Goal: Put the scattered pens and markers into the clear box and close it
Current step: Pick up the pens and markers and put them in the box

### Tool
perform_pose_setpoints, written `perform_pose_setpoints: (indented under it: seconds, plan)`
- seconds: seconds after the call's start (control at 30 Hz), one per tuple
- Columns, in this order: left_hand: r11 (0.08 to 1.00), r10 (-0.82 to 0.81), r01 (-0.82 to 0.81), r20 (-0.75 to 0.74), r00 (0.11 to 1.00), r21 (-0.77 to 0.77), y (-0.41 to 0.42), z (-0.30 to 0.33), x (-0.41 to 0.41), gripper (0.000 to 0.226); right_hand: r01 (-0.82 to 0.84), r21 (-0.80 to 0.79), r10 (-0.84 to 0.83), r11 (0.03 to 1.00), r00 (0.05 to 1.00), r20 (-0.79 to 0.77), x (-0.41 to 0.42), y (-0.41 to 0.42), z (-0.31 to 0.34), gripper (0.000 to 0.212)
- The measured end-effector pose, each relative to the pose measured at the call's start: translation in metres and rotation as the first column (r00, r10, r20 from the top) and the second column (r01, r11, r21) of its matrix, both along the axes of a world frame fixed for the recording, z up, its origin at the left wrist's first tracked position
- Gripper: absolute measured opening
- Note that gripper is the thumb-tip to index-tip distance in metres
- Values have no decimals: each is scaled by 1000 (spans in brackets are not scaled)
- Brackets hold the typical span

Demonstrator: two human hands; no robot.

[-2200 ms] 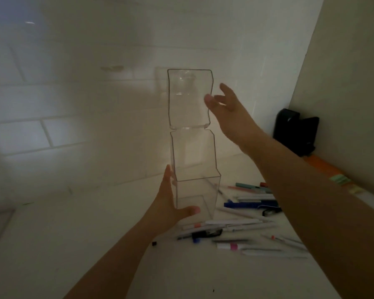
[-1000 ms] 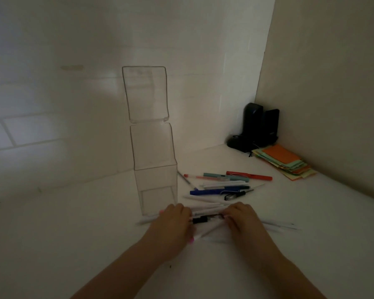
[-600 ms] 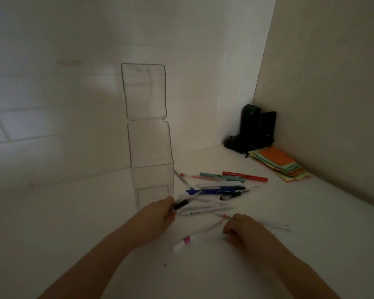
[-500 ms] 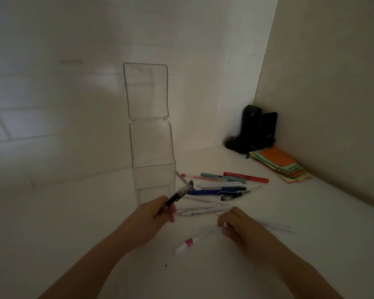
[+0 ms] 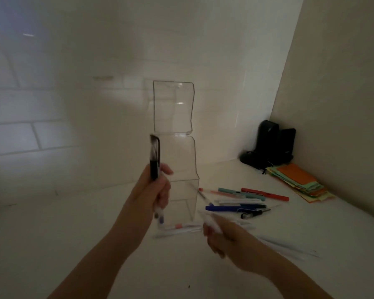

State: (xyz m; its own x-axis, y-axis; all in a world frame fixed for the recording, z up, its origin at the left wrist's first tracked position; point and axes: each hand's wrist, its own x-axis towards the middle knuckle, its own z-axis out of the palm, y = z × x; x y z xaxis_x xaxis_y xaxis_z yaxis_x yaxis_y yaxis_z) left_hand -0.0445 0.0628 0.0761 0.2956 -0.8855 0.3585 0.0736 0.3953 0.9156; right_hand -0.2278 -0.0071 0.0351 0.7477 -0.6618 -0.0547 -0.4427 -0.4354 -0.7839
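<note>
I see the clear box [image 5: 183, 186] standing tall, hinged lid [image 5: 173, 106] up, its open mouth just right of my left hand [image 5: 153, 190]. That hand grips a black-capped pen [image 5: 154, 158] upright. My right hand [image 5: 225, 236] closes on a blurred white pen [image 5: 208, 221]; slim plastic pens [image 5: 235, 203] lie right of the box.

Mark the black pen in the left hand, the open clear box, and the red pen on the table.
black pen with clip [image 5: 154, 160], head view, mid-barrel above the fist
tall clear plastic box [image 5: 185, 160], head view, its front wall
long red pen [image 5: 266, 194], head view, middle of barrel
</note>
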Motion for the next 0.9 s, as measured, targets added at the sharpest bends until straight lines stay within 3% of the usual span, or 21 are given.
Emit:
perform_pose_setpoints:
  seconds: [0.1,0.17,0.27,0.37,0.5,0.57,0.63,0.67,0.73,0.8,0.9]
  plan:
    - [992,39,-39,1,999,-120,-18,37,5,23,-85,475,-166,876,871,463,4,-1,28,19]
    - [984,100,-93,38,994,-149,-34,56,8,25,-219,576,-236,788,756,611,10,-4,42,10]
    - [988,156,-155,77,985,-25,-58,66,7,31,-290,605,-284,742,682,674,17,-12,54,13]
    - [959,177,-210,177,968,189,-75,54,10,27,-284,608,-295,742,675,676,21,-21,66,24]
    - [930,131,-190,201,971,314,-78,40,17,24,-132,565,-241,814,809,537,27,-34,86,24]
    - [924,108,-184,235,966,335,-76,39,16,28,72,376,-194,924,935,298,34,-39,97,15]
    - [940,132,-206,266,955,273,-74,37,17,34,135,-71,-135,988,991,8,41,-45,109,11]
    - [952,152,-217,281,948,217,-72,36,18,37,70,-305,-106,950,989,-106,46,-49,114,12]
    - [964,199,-245,328,923,105,-67,35,20,41,-111,-624,-115,774,944,-310,55,-54,123,16]
    - [956,269,-292,345,899,17,-62,32,23,41,-255,-774,-210,580,871,-444,67,-56,130,17]
    - [942,333,-328,341,879,-74,-58,22,27,40,-410,-818,-274,403,799,-535,85,-56,135,19]
